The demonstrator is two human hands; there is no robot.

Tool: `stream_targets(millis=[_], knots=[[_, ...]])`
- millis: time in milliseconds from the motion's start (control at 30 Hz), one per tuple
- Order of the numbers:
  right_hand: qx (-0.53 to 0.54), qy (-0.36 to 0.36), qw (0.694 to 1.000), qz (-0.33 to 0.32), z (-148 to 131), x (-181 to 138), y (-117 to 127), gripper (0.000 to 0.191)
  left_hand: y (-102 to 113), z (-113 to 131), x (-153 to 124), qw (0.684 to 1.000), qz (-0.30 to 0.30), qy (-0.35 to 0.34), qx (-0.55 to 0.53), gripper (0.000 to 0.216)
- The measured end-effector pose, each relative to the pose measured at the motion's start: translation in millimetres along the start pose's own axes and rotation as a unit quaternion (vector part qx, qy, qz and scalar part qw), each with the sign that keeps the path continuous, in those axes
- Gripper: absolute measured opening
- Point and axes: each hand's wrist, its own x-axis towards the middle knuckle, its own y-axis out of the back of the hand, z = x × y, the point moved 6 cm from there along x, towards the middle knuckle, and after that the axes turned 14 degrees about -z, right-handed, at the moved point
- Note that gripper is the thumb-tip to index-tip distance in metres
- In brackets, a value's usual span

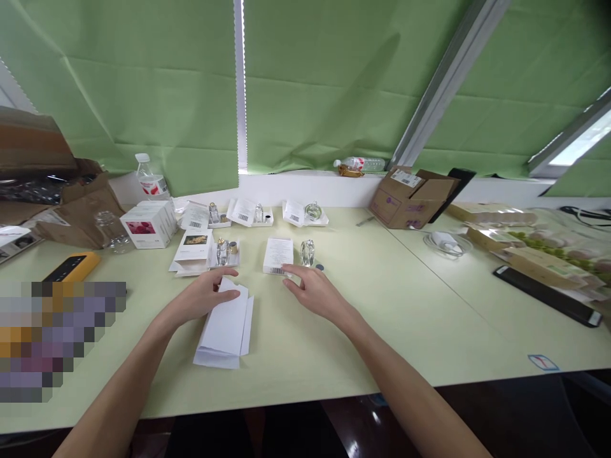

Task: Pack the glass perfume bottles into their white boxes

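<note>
My left hand (pixel 204 298) rests on the far end of a flattened white carton (pixel 225 329) lying on the pale green table (pixel 382 318), fingers loosely curled over its edge. My right hand (pixel 312 289) is stretched out with fingers apart, its fingertips just touching the near edge of a small white barcoded box (pixel 278 255). A small clear glass bottle (pixel 307 252) stands right of that box, just beyond my fingers.
Further back lie more small white boxes and glass bottles (pixel 222 252), a white box with a pink picture (pixel 149 224), a water bottle (pixel 151 180) and brown cardboard boxes (pixel 410 197). A yellow device (pixel 71 267) lies left; packaged goods (pixel 539 254) right.
</note>
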Motion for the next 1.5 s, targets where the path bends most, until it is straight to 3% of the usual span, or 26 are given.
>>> stream_targets(millis=[167,567,767,967,1100,1233,1500], knots=[[-0.001,-0.002,1.0,0.008,-1,0,2,0.033,8,-8,-2,1.0,0.007,0.002,-0.014,0.048],[-0.007,0.017,0.999,0.027,-5,-1,7,0.036,9,0,0,0.994,0.036,0.006,0.103,0.036],[-0.004,0.033,0.999,0.039,-10,-4,11,0.039,15,11,-3,0.975,0.109,-0.005,0.196,0.036],[0.006,0.051,0.997,0.062,-9,-2,8,0.029,6,27,-5,0.959,0.157,-0.078,0.221,0.033],[-0.016,0.052,0.997,0.049,-5,0,2,0.028,-10,40,-5,0.951,0.143,-0.151,0.23,0.028],[-0.047,0.063,0.997,0.026,-5,2,-4,0.026,-30,51,-6,0.943,0.088,-0.218,0.237,0.028],[-0.047,0.069,0.995,0.046,-15,0,2,0.037,-43,51,-3,0.942,0.039,-0.221,0.251,0.031]])
